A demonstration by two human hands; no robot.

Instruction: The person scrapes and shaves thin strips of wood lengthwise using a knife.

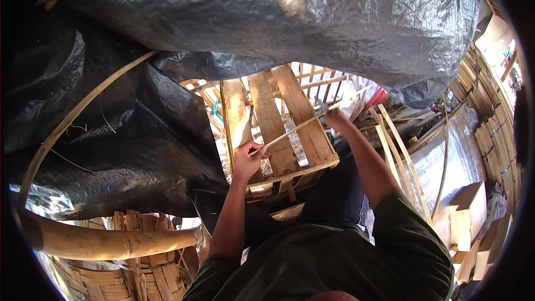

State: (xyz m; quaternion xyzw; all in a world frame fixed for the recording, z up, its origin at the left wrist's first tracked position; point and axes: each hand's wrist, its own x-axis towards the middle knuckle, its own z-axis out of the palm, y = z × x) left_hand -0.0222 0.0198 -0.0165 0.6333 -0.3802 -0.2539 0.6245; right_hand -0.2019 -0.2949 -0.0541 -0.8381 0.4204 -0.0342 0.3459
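A long, thin bamboo strip (287, 133) slants across a slatted wooden crate (266, 106), rising toward the far right. My left hand (251, 159) pinches its near end between thumb and fingers, above the crate's left slats. At the crate's right side my right hand (336, 120) is closed against the strip. A small grey blade-like tool (320, 104) juts from this fist beside the strip; its exact kind is too blurred to tell, and its grip is hidden by the fingers. My legs are on the near side of the crate.
Black plastic sheeting (278, 17) hangs across the far side and the left. Loose bamboo strips (398, 156) lean to my right, near a cardboard box (468, 217). A thick bamboo pole (128, 243) crosses the lower left, over woven bamboo (122, 276).
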